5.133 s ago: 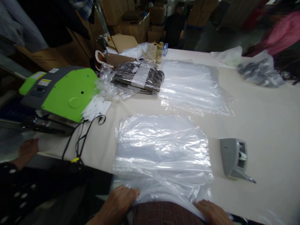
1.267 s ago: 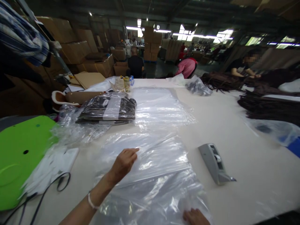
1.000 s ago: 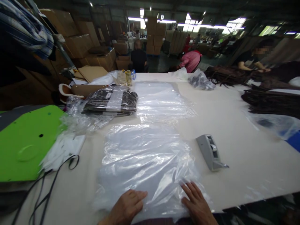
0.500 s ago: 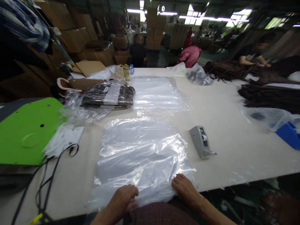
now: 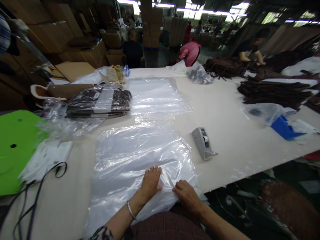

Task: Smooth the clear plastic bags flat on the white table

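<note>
A stack of clear plastic bags (image 5: 135,156) lies flat on the white table (image 5: 232,133) in front of me. My left hand (image 5: 150,180) rests palm down on its near part, fingers spread toward the far side. My right hand (image 5: 186,196) sits at the bags' near right edge, fingers curled on the plastic; whether it pinches a layer I cannot tell. A bracelet circles my left wrist.
A grey tape dispenser (image 5: 203,143) stands right of the bags. Beyond lie more clear bags (image 5: 155,96) and a bagged dark garment (image 5: 100,101). A green machine (image 5: 12,146) and black cables (image 5: 32,200) are at left. Dark garments (image 5: 272,91), a blue item (image 5: 283,128) and other people are at right and behind.
My left hand slid forward onto the bags, and my right hand moved left, closer to it. The view shifted to the right.
</note>
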Available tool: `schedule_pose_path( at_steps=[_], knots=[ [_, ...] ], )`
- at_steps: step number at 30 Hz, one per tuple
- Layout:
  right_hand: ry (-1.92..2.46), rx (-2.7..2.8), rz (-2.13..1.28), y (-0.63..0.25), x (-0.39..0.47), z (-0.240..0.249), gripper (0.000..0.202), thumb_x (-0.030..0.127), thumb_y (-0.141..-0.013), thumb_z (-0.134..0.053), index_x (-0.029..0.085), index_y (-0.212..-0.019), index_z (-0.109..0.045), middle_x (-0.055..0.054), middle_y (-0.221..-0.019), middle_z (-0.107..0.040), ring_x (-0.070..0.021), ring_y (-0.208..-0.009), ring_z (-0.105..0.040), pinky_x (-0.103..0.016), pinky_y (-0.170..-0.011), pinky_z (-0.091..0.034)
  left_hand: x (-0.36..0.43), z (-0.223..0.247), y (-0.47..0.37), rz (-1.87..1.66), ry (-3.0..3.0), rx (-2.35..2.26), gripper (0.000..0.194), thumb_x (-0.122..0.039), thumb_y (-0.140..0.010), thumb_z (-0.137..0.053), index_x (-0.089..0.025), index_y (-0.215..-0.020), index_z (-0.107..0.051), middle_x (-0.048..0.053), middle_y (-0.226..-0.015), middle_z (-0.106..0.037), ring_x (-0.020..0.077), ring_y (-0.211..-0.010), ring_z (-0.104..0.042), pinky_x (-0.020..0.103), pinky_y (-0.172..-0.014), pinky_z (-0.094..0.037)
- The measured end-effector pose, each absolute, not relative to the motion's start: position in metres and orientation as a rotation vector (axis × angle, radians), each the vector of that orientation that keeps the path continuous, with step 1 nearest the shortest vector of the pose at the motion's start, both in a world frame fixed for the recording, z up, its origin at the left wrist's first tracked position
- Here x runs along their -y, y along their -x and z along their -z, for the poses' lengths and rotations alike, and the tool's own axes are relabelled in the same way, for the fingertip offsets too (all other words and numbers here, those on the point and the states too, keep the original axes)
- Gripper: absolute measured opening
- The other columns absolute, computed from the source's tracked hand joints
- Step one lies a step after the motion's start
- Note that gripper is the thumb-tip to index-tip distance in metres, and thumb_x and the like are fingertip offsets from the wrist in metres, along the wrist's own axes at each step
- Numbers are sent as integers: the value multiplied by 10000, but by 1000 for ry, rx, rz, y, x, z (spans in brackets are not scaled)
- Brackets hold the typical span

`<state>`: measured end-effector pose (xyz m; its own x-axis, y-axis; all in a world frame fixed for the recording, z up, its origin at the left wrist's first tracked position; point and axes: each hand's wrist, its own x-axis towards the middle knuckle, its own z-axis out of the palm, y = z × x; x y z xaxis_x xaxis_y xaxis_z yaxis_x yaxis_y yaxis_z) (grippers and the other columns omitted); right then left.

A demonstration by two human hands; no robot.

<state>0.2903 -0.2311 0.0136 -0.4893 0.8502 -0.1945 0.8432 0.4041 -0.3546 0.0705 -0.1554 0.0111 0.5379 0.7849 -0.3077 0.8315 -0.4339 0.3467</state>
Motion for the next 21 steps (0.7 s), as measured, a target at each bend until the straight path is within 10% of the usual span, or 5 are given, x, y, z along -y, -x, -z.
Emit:
schedule_pose_path(
  at_steps=[6, 16, 21],
  knots=[
    [1624, 2548, -626, -287, 234, 1, 102, 236, -899, -544, 213, -922, -641, -24, -1072, -683, -181, -1003, -569, -336, -895, -464, 131, -5, -80, 206, -2377, -1271, 258, -143, -841, -565, -182, -1093, -605, 141, -1192, -618, 329, -1158, -535, 487, -941, -479],
    [1495, 2405, -342, -292, 250, 18, 265, 94, -894, -463, 215, -1039, -648, -11, -1294, -675, -203, -1293, -546, -474, -1115, -476, 21, -53, -16, 228, -2174, -1485, 117, -251, -953, -465, -242, -1019, -561, -2, -850, -705, 180, -776, -654, 259, -646, -426],
    [1540, 2455, -440, -290, 253, 16, 329, 62, -877, -456, 226, -1093, -642, -15, -1246, -702, -200, -1226, -601, -479, -1101, -490, -111, -125, 24, -11, -2231, -1833, 226, -211, -981, -398, -178, -1154, -539, 82, -1089, -646, 248, -1029, -594, 357, -877, -423]
  ],
)
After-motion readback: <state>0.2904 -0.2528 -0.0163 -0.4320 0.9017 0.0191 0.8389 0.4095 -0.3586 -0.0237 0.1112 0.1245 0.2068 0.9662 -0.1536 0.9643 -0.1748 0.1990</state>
